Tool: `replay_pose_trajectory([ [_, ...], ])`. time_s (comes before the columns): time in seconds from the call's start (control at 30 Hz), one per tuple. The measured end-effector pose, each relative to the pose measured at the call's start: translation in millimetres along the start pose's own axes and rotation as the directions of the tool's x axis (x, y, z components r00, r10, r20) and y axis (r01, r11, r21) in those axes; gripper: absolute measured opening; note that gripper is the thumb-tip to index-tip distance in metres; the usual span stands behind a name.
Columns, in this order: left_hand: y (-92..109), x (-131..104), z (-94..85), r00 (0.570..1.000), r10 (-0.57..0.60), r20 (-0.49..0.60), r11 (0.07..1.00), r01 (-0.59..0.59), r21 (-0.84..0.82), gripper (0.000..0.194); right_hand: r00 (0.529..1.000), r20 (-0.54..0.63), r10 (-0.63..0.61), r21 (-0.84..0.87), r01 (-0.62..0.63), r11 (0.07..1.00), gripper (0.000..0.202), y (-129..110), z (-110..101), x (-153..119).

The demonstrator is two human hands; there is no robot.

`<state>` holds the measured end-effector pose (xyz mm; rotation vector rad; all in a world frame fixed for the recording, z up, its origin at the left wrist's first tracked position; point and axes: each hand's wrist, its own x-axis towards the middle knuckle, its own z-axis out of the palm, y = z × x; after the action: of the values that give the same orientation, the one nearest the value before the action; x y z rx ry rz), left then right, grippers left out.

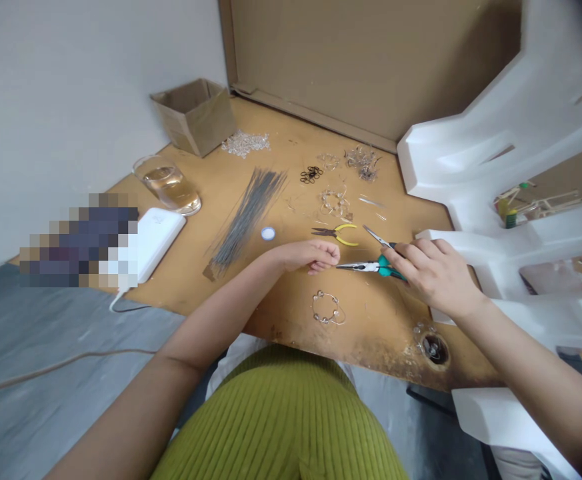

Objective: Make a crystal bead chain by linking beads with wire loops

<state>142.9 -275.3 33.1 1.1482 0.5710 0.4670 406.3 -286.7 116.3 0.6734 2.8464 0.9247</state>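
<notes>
My right hand [433, 272] is wrapped round green-handled needle-nose pliers [371, 267], whose tips point left. Those tips reach close to the pinched fingers of my left hand [315, 257]; whatever the left fingers hold is too small to make out. Another slim metal tool [377, 236] with a dark end lies by my right fingertips, its handle partly hidden. Beyond my left hand are yellow-handled cutting pliers [343, 235]. A wire ring with clear beads [320, 293] lies on the table nearer my body.
A bundle of grey wires [248, 217] and a small white-and-blue cap [268, 233] lie left. Behind are a cardboard box [198, 120], clear beads [245, 143], black rings [311, 175] and wire pieces [363, 162]. A glass of liquid [168, 187] stands near a white power bank [159, 241].
</notes>
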Motion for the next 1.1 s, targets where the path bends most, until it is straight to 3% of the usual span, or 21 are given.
replay_pose_trajectory([
  [0.6,-1.3,0.6,0.1,1.000,-0.029,-0.001,0.998,0.029,-0.053,0.016,0.999,0.008,0.036,0.135,-0.037,0.990,0.030,2.6,0.7,1.0],
  [0.77,-3.3,1.7,0.2,1.000,0.007,-0.010,1.000,-0.007,-0.017,0.018,1.000,-0.015,-0.002,0.093,0.004,0.996,0.028,2.8,0.8,0.2],
  [0.93,-7.6,4.9,0.0,0.996,0.079,-0.028,0.990,-0.076,0.121,0.022,1.000,-0.009,-0.010,0.161,0.011,0.987,0.028,4.7,-4.0,1.4],
  [1.1,-11.0,9.7,6.0,0.976,0.192,-0.098,0.891,-0.132,0.434,0.019,0.995,0.103,0.010,0.224,-0.033,0.974,0.026,5.8,-15.4,7.2],
])
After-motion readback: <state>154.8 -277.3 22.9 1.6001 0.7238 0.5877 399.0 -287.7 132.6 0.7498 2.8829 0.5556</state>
